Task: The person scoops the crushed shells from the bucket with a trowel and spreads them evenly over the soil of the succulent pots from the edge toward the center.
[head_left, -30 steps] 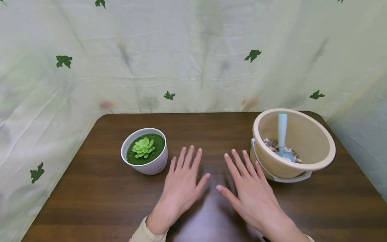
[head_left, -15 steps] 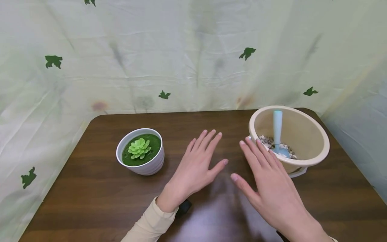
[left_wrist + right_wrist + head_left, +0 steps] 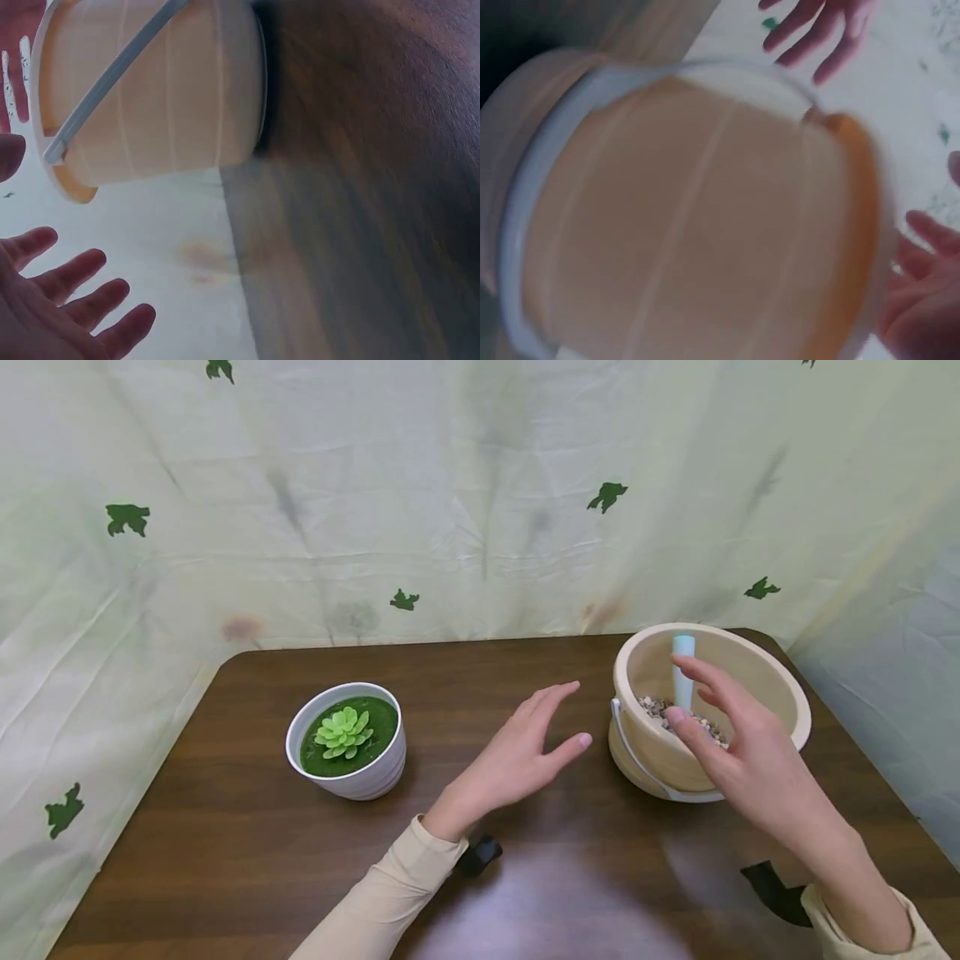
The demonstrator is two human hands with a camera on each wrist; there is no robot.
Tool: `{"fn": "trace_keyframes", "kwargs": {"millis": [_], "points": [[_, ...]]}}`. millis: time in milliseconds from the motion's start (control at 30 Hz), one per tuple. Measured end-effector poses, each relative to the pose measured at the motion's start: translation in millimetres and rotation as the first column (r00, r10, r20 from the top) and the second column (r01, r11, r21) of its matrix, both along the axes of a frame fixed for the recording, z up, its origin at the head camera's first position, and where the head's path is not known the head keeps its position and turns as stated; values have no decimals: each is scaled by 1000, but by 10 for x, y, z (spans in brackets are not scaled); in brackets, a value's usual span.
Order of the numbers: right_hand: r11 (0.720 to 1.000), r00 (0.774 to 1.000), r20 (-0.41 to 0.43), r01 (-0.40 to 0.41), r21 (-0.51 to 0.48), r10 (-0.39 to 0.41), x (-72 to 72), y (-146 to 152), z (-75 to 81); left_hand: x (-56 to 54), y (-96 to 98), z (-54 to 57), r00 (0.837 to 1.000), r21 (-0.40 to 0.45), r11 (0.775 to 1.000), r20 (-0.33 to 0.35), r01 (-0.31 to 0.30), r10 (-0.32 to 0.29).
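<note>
Hovering over bucket (image 3: pixel 663 760): right hand (image 3: pixel 753 752), thumb and fingers parted, beside blue handle (image 3: pixel 682 692) standing in bucket; contact unclear. Left hand (image 3: pixel 517 753), fingers extended, between bucket and potted plant (image 3: pixel 345 732).

Dark brown wood-grain counter (image 3: pixel 225 852), far corners rounded; pale glare on its near middle. On its left part, upright: round white pot with faintly ridged wall (image 3: pixel 371 779), material uncertain. Inside, dark green textured fill (image 3: pixel 318 758), below the rim; light green rosette-shaped succulent (image 3: pixel 344 732) at centre. Behind and at both sides, pale green-white creased cloth (image 3: pixel 450 452). Scattered dark green leaf-shaped marks (image 3: pixel 127 518) on it; two blurred reddish blotches (image 3: pixel 242 627) low down, near the counter's far edge.
</note>
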State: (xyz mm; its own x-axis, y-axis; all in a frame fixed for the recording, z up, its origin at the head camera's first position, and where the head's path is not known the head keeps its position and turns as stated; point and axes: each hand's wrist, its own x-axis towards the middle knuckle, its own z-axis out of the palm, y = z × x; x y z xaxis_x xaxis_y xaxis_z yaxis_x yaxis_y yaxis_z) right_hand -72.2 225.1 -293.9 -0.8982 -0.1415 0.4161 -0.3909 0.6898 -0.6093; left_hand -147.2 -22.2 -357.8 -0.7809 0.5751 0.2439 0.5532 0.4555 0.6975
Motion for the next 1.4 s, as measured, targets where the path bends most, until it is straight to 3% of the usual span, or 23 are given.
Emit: {"fn": "trace_keyframes", "kwargs": {"millis": [200, 300, 600, 967, 1300, 1400], "points": [[993, 993, 78, -88, -77, 94, -157, 233, 20, -117, 105, -12, 998, 66, 997, 57, 33, -37], [993, 990, 95, -100, -69, 106, -220, 331, 52, -166, 148, 20, 995, 98, 994, 81, 42, -50], [994, 975, 208, -93, 47, 82, -504, 655, 112, -344, 252, 144, 978, 156, 982, 160, 108, -133], [970, 935, 326, -194, 145, 138, -935, 864, 133, -486, 407, 165, 963, 175, 970, 180, 170, -201], [960, 932, 342, -197, 200, 120, -1083, 887, 121, -566, 559, 116, 941, 150, 966, 236, 212, -243], [961, 941, 319, -189, 203, 117, -1102, 889, 79, -560, 599, 95, 927, 192, 956, 264, 221, -267]]}}
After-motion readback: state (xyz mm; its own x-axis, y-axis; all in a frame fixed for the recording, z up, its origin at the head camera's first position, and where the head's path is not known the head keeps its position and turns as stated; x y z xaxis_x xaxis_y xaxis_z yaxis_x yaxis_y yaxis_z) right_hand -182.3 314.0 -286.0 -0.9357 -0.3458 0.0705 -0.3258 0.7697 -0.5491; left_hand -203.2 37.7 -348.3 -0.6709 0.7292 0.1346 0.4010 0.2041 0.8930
